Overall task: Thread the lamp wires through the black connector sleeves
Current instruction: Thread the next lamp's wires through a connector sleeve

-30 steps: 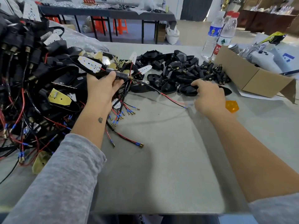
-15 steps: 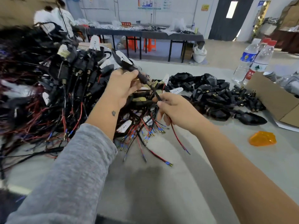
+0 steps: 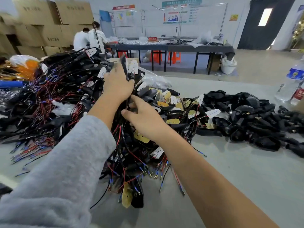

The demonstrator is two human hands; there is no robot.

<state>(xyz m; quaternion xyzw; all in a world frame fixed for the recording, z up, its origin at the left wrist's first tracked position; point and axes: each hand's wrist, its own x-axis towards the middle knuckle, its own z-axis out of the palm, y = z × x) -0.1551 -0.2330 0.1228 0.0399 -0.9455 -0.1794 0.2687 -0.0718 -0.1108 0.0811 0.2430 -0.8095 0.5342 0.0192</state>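
Note:
My left hand [image 3: 117, 84] grips a black lamp unit [image 3: 123, 66] that stands upright above a big tangle of wired lamps [image 3: 62, 89]. Its red and black wires hang down from my fist. Just below, my right hand [image 3: 144, 119] pinches those wires between thumb and fingers. Whether a sleeve sits on them is hidden by my fingers. A heap of black connector sleeves and housings [image 3: 250, 119] lies on the grey table [image 3: 230, 170] to the right. Loose wire ends with blue and brass tips [image 3: 148, 173] spread out under my forearms.
Water bottles [image 3: 294, 83] stand at the right edge. An orange lens pile [image 3: 24, 66] lies far left. Stacked cardboard boxes [image 3: 49, 23] fill the back left. Two people in white sit at a long dark table [image 3: 172, 46] behind.
Both hands rose and moved left over the wired pile with the lamp unit. My right hand slid up the wires toward my left hand. The view tilted up.

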